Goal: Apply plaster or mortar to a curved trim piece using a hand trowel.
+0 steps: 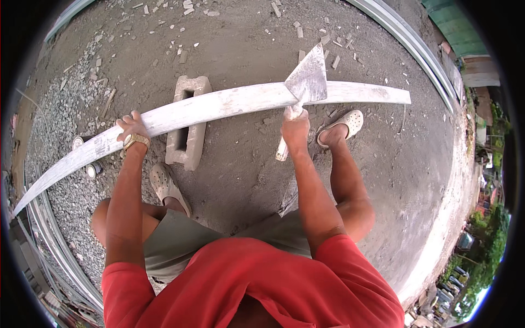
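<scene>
A long, white-smeared plank (pixel 229 102) lies crosswise before me, resting over a grey hollow concrete block (pixel 195 147). On its left part, my left hand (pixel 133 128), with a watch at the wrist, grips the plank with fingers curled over the far edge. My right hand (pixel 296 128) is closed round the handle of a pointed trowel (pixel 310 79). The trowel's triangular blade, coated in whitish residue, points away from me and overlaps the plank's right part. The handle end sticks out below my fist.
Two small cans (pixel 94 169) stand by the plank's left part, one partly behind it. Gravel (pixel 71 109) covers the left ground. Long metal channels (pixel 410 41) lie at the far right, more (pixel 54 235) at the near left. Broken chips (pixel 336 62) litter the far ground.
</scene>
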`<state>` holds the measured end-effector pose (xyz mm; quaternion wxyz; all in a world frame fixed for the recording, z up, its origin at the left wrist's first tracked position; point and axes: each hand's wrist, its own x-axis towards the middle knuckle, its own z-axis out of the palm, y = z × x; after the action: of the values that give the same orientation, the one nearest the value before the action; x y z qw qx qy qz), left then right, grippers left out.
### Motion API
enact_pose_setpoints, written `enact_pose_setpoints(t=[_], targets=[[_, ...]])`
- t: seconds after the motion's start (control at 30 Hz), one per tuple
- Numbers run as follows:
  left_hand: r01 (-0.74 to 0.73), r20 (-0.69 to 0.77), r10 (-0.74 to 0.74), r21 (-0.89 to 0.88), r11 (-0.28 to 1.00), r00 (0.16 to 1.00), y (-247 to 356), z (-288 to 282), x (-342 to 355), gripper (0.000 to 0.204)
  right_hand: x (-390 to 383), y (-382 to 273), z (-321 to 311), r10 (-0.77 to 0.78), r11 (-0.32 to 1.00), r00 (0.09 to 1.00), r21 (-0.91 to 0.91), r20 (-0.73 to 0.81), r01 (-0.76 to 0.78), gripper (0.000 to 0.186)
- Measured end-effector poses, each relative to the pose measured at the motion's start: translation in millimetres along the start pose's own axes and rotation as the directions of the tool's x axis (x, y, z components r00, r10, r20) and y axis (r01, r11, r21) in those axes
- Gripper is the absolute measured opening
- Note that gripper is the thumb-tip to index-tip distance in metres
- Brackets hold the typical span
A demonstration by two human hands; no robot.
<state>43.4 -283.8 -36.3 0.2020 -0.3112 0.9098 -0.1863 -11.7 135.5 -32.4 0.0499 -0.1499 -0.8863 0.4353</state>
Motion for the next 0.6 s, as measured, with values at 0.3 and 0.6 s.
enact_pose_setpoints(t=[0.3,0.6], targets=[[-0.010,0.054,0.017,-0.113,0.994,0.998,-6.4,-23.3,-16.6,0.068,-71.3,-25.2,40.4,-0.132,0.989,0.958,-0.035,0.255,0.145,0.036],[-0.031,0.125,0.047,-0.126,0.992,0.991,-7.9,-33.2,-17.7,0.064,53.3,38.2,-79.9,0.414,0.773,0.891,0.444,0.187,-0.452,0.023]])
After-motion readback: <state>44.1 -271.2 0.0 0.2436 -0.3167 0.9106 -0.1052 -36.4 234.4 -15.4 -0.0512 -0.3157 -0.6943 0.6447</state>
